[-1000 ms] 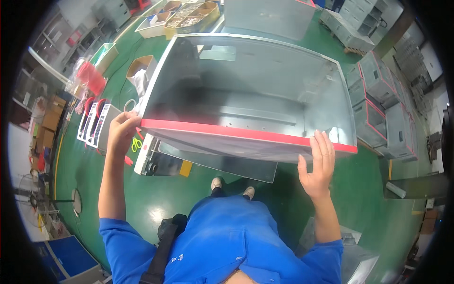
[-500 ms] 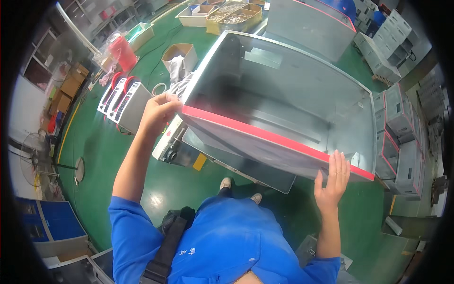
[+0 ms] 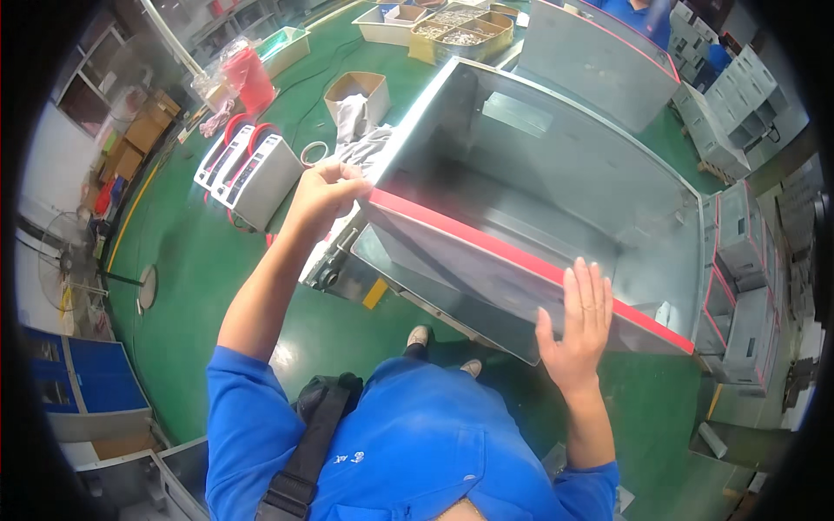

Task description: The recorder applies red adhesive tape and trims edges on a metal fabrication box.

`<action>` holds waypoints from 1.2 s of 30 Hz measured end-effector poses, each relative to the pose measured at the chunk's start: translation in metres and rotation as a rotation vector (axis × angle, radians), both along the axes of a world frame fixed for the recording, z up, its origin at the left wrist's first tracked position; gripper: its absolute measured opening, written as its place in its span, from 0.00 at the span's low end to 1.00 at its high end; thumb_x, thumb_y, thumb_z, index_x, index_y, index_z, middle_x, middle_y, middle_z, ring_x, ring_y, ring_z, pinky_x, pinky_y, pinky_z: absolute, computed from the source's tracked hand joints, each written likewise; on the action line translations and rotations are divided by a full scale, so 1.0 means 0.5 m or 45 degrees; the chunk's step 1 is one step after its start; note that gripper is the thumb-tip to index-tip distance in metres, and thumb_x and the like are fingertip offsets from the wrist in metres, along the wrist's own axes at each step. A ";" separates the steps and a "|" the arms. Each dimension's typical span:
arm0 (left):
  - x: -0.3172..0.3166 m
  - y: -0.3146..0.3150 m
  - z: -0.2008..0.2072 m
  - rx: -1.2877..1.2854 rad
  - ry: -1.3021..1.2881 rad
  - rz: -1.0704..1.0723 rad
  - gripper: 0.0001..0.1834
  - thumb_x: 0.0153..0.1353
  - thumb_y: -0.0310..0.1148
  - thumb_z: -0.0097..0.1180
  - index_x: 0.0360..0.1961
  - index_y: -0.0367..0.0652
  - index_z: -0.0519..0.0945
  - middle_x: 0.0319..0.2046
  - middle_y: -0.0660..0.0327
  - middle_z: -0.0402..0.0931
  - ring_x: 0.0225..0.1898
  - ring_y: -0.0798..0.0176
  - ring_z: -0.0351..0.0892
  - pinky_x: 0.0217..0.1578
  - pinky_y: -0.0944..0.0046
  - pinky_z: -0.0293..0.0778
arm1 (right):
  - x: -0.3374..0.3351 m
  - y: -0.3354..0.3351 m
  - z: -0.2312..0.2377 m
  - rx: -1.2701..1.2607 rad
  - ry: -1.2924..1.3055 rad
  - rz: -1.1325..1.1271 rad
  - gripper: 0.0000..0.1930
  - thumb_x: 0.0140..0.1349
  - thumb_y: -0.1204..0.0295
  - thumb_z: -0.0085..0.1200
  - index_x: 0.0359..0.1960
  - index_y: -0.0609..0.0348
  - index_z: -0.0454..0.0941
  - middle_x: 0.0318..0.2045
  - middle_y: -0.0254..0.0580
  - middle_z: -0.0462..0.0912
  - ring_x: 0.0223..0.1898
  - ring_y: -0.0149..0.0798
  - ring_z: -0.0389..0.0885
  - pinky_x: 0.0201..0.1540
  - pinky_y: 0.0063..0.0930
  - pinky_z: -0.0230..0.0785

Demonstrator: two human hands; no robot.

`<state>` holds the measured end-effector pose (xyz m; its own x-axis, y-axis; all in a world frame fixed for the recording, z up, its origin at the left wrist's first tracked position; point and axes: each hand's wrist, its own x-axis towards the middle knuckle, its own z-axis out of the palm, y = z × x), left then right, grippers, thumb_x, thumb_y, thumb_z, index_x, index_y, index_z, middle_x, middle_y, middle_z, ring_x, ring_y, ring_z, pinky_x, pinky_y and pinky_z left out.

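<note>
A large open grey metal box (image 3: 473, 273) stands tilted in front of me, its hollow side facing up. Along its near top edge runs a strip of red tape (image 3: 486, 247), from the left corner to the right corner. My left hand (image 3: 326, 200) is closed in a pinch at the left corner, thumb and forefinger on the tape's end; the fingertips partly hide what they grip. Flat against the strip, right of its middle, lies my right hand (image 3: 577, 326), fingers stretched out and palm on the edge.
Left of the box are white machines with red rings (image 3: 261, 178), a cardboard box (image 3: 358, 95) and grey cloth (image 3: 354, 130). Another red-edged grey box (image 3: 599, 69) stands beyond, with a person in blue (image 3: 638, 19) behind it. Stacked grey boxes (image 3: 747, 334) line the right.
My right hand has slid left along the red tape, away from the right corner. My left hand stays at the left corner. The view has shifted slightly, moving the box rightward.
</note>
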<state>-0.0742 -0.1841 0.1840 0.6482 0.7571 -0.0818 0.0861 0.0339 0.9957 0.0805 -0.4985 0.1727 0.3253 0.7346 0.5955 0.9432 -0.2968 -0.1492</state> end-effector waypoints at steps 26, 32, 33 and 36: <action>-0.007 0.007 -0.001 -0.175 -0.107 -0.136 0.06 0.44 0.27 0.61 0.19 0.41 0.75 0.18 0.67 0.73 0.15 0.80 0.61 0.15 0.78 0.52 | -0.032 0.077 -0.020 -0.105 -0.185 -0.023 0.25 0.51 0.72 0.53 0.52 0.66 0.66 0.53 0.52 0.69 0.56 0.49 0.66 0.58 0.45 0.52; -0.011 0.007 -0.006 -0.102 -0.129 -0.144 0.06 0.45 0.26 0.61 0.19 0.41 0.74 0.19 0.68 0.73 0.17 0.80 0.63 0.15 0.78 0.53 | -0.035 0.082 -0.024 -0.102 -0.178 -0.033 0.24 0.51 0.72 0.52 0.52 0.66 0.66 0.53 0.52 0.69 0.56 0.49 0.66 0.58 0.45 0.52; -0.013 0.006 0.000 -0.102 -0.112 -0.160 0.07 0.46 0.25 0.61 0.19 0.41 0.74 0.20 0.68 0.73 0.17 0.80 0.63 0.15 0.78 0.54 | -0.035 0.081 -0.025 -0.106 -0.177 -0.038 0.24 0.51 0.72 0.52 0.52 0.66 0.66 0.53 0.51 0.69 0.56 0.49 0.65 0.58 0.45 0.52; -0.013 0.005 0.005 -0.076 -0.092 -0.174 0.07 0.47 0.26 0.61 0.20 0.41 0.73 0.22 0.67 0.74 0.18 0.80 0.64 0.16 0.78 0.55 | -0.038 0.083 -0.023 -0.114 -0.164 -0.062 0.24 0.51 0.72 0.52 0.52 0.66 0.66 0.53 0.51 0.69 0.57 0.49 0.65 0.58 0.46 0.51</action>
<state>-0.0808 -0.1817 0.1863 0.7507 0.6566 -0.0732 0.0218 0.0861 0.9961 0.0613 -0.4569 0.1614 0.2867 0.7721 0.5672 0.9371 -0.3491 0.0015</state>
